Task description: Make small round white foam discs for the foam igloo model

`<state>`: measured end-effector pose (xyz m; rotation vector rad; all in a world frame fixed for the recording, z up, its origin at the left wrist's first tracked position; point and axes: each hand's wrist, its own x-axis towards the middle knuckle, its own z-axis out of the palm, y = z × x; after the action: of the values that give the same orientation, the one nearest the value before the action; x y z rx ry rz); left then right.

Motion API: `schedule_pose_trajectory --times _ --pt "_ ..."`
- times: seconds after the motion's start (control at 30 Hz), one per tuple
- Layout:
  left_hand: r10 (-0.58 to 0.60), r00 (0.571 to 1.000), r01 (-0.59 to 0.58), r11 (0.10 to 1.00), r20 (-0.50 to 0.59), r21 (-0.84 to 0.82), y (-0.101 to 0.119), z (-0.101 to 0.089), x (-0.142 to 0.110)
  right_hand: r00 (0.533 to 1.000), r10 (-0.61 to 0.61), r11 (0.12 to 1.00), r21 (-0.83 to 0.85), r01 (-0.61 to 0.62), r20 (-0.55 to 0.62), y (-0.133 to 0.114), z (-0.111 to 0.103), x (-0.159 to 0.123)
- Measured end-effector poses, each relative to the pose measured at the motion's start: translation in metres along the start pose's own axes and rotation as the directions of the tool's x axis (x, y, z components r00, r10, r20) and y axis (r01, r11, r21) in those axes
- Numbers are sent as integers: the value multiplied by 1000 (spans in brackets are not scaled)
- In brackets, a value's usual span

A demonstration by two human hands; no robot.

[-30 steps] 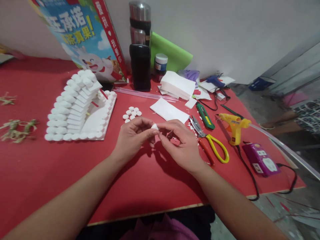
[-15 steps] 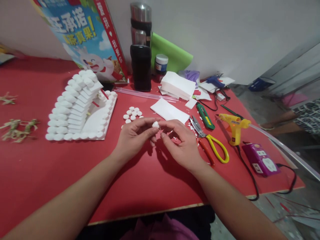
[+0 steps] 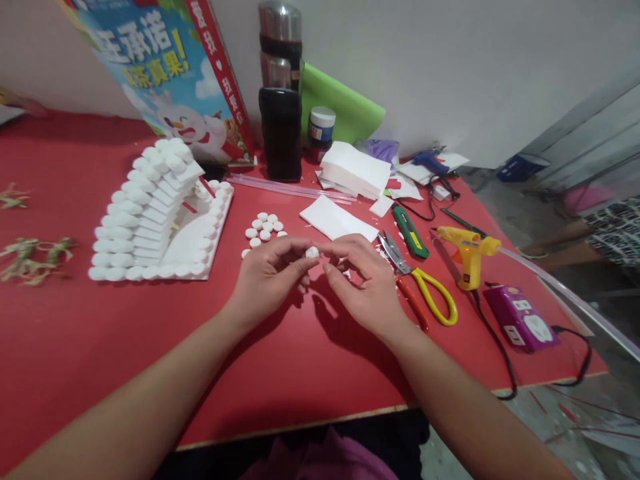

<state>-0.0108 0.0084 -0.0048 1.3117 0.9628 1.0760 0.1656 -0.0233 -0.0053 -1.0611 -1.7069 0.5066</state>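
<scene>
Between the thumb and index finger of my left hand (image 3: 270, 277) is a small white rounded piece (image 3: 313, 253). My right hand (image 3: 364, 283) is close by on the other side. Its index fingertip reaches the piece, while its thumb stays apart from that finger. Just behind my left hand lies a cluster of flat white rounded pieces (image 3: 264, 227) on the red tabletop (image 3: 280, 360). Further left stands a white model (image 3: 165, 220) with a stepped stair and a border of similar rounded pieces.
To the right lie yellow-and-red-handled scissors (image 3: 415, 273), a green cutter (image 3: 411, 231), a yellow glue gun (image 3: 467, 253) and a purple power box (image 3: 521, 319). White sheets (image 3: 340, 219), a black container (image 3: 280, 133) and a printed box (image 3: 185, 87) stand or lie behind. Straw-like bundles (image 3: 37, 259) lie far left.
The small white piece has turned slightly between my fingers, showing a different side. Both hands stay in nearly the same place, and the view has shifted very slightly.
</scene>
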Motion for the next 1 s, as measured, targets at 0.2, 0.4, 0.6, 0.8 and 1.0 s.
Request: schedule_pose_trajectory --times 0.2,0.4,0.6,0.8,1.0 --pt "11 1000 -12 998 13 60 -2 -1 0 1000 -4 1000 -13 4 25 2 2 -2" --pt "36 999 -43 975 36 218 -5 -4 -1 997 -33 999 -37 35 63 6 5 -5" --pt "321 944 -309 772 79 555 -6 -8 1 997 -42 998 -44 46 69 10 3 -3" --pt "310 947 -293 746 77 598 -10 -11 3 981 -189 971 -139 194 48 7 2 -4" --pt "248 967 -239 822 53 517 -9 -12 6 998 28 999 -25 -29 -58 -3 -5 1"
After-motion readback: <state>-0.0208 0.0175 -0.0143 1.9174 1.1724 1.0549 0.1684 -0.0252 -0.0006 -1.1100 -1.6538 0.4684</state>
